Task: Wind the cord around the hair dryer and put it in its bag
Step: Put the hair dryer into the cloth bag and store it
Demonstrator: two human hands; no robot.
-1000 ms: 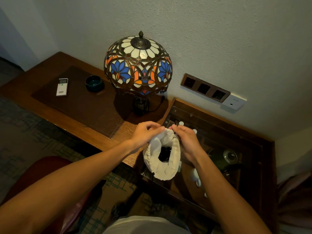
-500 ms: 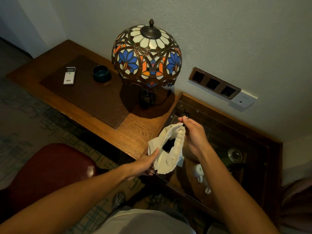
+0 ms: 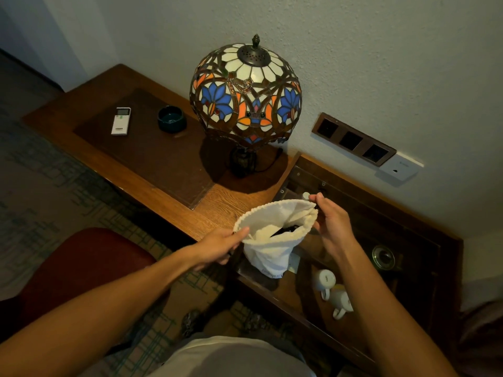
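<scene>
I observe the white bag (image 3: 272, 240) held in the air over the edge of the wooden surface (image 3: 168, 170), above the glass-topped section to the right. A dark shape shows through the open mouth, which I judge to be the hair dryer (image 3: 284, 230); I cannot see the cord or whether it is wound.

My left hand (image 3: 220, 247) grips the near rim of the bag, fingers closed on the cloth. My right hand (image 3: 328, 220) pinches the far rim at the top, fingers narrow, possibly on a drawstring; I cannot confirm that.

Risks noted:

1. The bag hangs from two rim grips only. If either grip slackens, the mouth tilts and the hair dryer may slide out. The glass panel (image 3: 353, 235) lies directly below, with white cups (image 3: 330, 288) under it. A drop there could crack the panel.

2. The mouth is wide open. If I judge the step rightly as closing the bag, pulling one side alone would gather the cloth unevenly and leave a gap.

3. A loose loop of cord, if there is one, could catch in the closure.

4. The stained-glass lamp (image 3: 246, 96) stands near, behind the bag. A broad sweep of the right arm toward the wall could strike its shade.

The remote control (image 3: 121, 121) and the dark ashtray (image 3: 172, 118) lie well apart to the left and pose no hazard.
</scene>
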